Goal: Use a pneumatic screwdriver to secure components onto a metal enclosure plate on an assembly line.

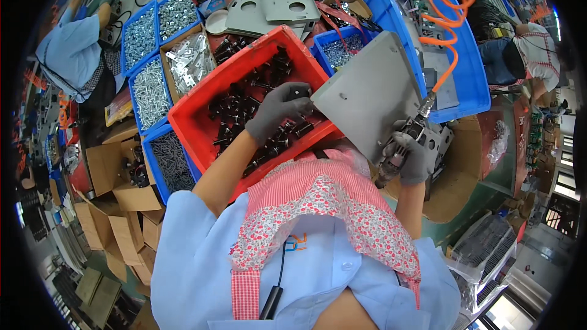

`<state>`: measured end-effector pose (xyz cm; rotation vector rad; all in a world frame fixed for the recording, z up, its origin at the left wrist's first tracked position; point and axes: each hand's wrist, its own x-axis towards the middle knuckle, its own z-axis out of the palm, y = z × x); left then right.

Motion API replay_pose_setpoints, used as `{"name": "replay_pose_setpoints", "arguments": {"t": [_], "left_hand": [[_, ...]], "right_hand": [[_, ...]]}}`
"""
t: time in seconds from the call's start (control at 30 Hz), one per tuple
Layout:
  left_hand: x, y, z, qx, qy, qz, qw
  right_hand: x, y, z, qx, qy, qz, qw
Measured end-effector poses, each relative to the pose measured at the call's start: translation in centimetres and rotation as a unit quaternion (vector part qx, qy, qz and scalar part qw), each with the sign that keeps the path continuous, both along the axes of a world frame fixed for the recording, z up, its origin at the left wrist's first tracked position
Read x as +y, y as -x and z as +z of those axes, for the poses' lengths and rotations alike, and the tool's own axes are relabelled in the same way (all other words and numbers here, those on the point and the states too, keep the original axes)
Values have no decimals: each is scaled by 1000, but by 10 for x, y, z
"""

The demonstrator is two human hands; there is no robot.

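Note:
My left hand (278, 111), in a grey glove, is over a red bin (202, 95) of black fittings (241, 107). Its fingers curl together beside the left corner of a flat grey metal plate (367, 91); what they hold, if anything, is too small to make out. My right hand (416, 162), also gloved, wraps round a pneumatic screwdriver (394, 157), its tip pointing down and left by the plate's lower edge. An orange coiled hose (449, 40) runs up from the tool. The plate lies tilted between the red bin and a big blue bin (471, 88).
Blue bins of screws (150, 95), nuts (139, 40) and dark pins (171, 156) line the left. More metal plates (287, 0) lie stacked at the far side. Cardboard boxes (455, 192) stand low on both sides. Another person (70, 55) works at far left, one (529, 55) at right.

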<state>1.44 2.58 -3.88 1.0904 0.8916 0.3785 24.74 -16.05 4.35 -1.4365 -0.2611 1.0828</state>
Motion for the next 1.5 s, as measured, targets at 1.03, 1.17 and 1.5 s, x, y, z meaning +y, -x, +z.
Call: {"name": "replay_pose_setpoints", "arguments": {"t": [1.03, 1.17, 1.5], "left_hand": [[-29, 16, 65, -156, 210, -96, 960], [-33, 14, 72, -158, 232, -94, 955], [-13, 33, 55, -115, 150, 48, 981]], "right_hand": [[14, 7, 5, -88, 65, 158, 981], [10, 1, 4, -98, 87, 166, 977], [37, -20, 53, -101, -26, 76, 992]]}}
